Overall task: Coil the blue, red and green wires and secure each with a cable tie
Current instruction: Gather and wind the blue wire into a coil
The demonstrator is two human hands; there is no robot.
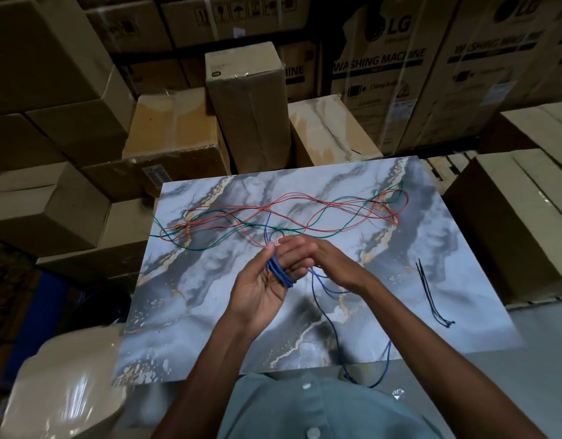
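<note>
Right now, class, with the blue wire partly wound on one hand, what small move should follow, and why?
Probably one more wrap: the right hand should lead the loose thin blue wire round the left hand again. Several blue loops already sit on its fingers, yet a long tail trails over the marbled board's near edge, so the black cable ties can wait.

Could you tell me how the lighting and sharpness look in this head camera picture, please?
Head view: dim overall, the cardboard boxes at the top left nearly in shadow; glare on the plastic wrap at the bottom left; wide-angle bending tilts the box stacks; both hands and the blue wire look slightly soft.
</note>
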